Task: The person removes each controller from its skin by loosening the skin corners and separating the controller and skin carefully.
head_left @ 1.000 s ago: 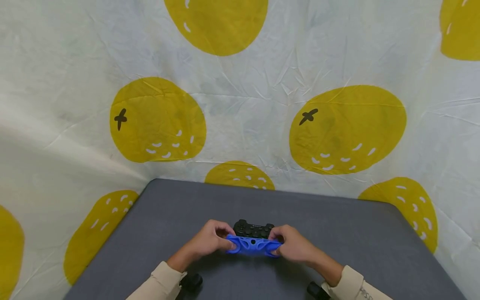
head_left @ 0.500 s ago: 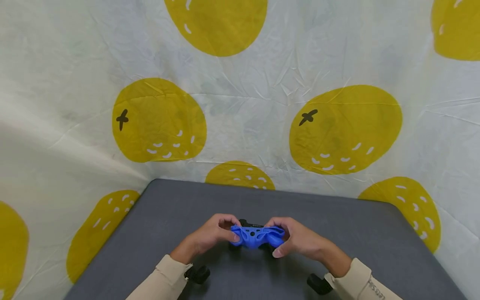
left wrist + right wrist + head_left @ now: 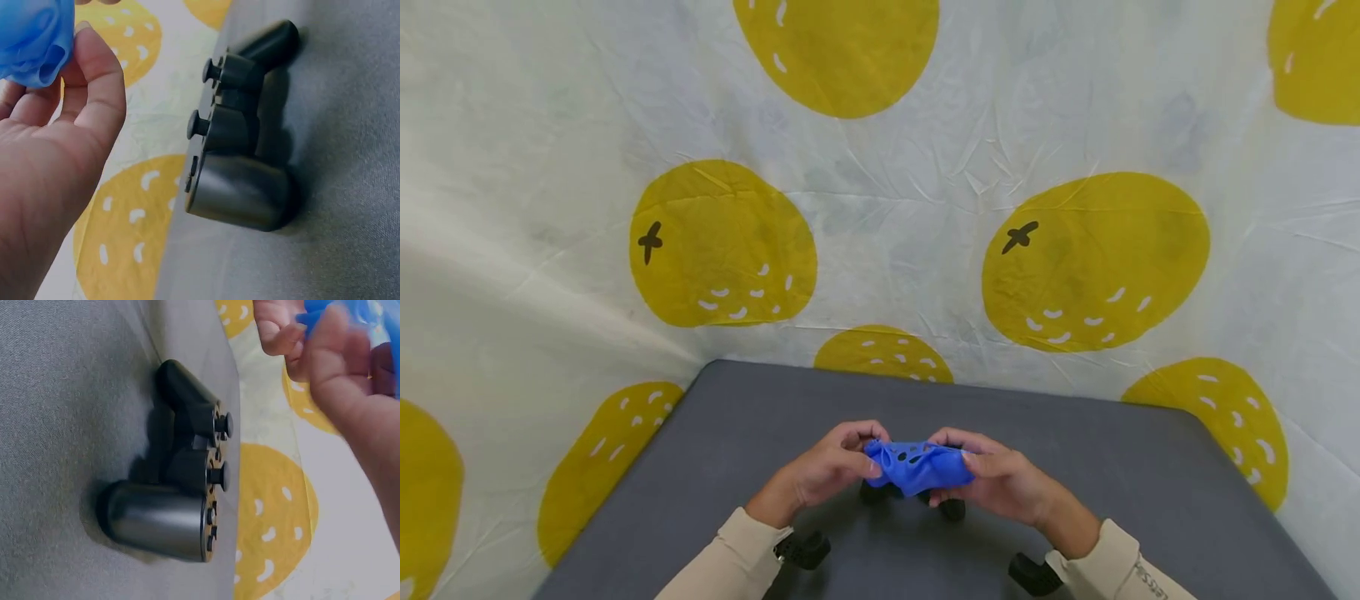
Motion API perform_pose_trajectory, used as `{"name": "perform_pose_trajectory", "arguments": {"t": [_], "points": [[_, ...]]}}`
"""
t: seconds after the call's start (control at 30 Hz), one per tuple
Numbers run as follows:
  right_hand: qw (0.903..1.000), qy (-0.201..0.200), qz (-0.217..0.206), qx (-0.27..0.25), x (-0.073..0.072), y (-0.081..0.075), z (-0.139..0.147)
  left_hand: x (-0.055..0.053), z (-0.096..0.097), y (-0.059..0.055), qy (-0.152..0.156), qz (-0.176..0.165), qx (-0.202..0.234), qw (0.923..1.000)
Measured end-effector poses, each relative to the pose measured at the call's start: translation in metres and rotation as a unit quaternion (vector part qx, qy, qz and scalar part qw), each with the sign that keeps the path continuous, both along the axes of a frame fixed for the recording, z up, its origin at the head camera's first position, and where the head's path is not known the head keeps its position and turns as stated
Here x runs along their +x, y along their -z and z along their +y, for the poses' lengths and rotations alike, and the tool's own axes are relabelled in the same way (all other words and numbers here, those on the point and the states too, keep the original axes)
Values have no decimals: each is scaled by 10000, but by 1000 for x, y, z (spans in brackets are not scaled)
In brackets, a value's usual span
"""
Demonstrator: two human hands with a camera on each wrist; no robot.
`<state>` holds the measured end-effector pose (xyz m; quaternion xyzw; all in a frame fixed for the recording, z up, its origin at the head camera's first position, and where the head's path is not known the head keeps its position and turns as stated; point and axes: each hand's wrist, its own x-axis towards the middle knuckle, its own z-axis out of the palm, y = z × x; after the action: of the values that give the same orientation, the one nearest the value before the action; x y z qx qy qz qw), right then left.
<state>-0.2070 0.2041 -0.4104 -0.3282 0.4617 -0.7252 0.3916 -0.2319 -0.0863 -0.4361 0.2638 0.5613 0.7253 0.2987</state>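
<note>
A blue, flexible game controller cover [image 3: 925, 473] with holes in it is stretched between my two hands, crumpled and folded on its right part. My left hand [image 3: 827, 471] pinches its left end between thumb and fingers. At the other end, my right hand [image 3: 1011, 482] grips it, thumb on the near side. Beneath the cover a black game controller [image 3: 240, 181] rests on the table, apart from both hands. In the head view only the controller's grips [image 3: 953, 510] show below the cover. The right wrist view shows its thumbsticks upright.
A dark grey cloth-covered table [image 3: 760, 400] lies under the hands. Behind and at the sides hangs a white sheet [image 3: 895, 250] with yellow fruit prints. Black wrist-worn devices [image 3: 1033, 575] sit by both sleeves.
Both hands have lifted the cover slightly and drawn it over the controller from the head view. The cover has turned and become more bunched; the right hand's grip on it has shifted.
</note>
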Motion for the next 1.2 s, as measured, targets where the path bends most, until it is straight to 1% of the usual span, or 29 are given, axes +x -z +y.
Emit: {"name": "perform_pose_trajectory", "arguments": {"t": [0.07,0.17,0.3,0.43,0.5,0.57,0.7,0.8,0.9,1.0,1.1,1.2], "points": [[9998,-68,-58,-178,1,1,0,0,1,-1,106,-50,82,9999],[9999,92,40,-6,1,1,-2,1,2,-3,201,-95,146,9996],[9974,598,294,282,1,1,-4,3,4,-4,243,-65,280,9993],[9933,1051,436,206,1,2,-3,4,6,-4,364,-152,453,9982],[9918,1179,448,186,0,0,-2,5,8,-5,451,-249,545,9972],[9908,1259,452,187,0,-1,-2,5,9,-6,559,-326,638,9959],[9896,1324,548,146,-1,-4,0,6,10,-9,832,-295,869,9923],[9869,1433,723,149,-1,-6,1,9,11,-14,1019,-264,1004,9894],[9837,1568,854,193,0,-9,2,14,12,-17,1167,-279,1033,9874],[9821,1629,924,212,1,-12,4,17,13,-20,1130,-275,969,9885],[9831,1586,884,214,2,-16,5,19,14,-20,987,-267,880,9909],[9872,1364,821,92,3,-19,6,19,15,-20,874,-195,839,9924]]}}
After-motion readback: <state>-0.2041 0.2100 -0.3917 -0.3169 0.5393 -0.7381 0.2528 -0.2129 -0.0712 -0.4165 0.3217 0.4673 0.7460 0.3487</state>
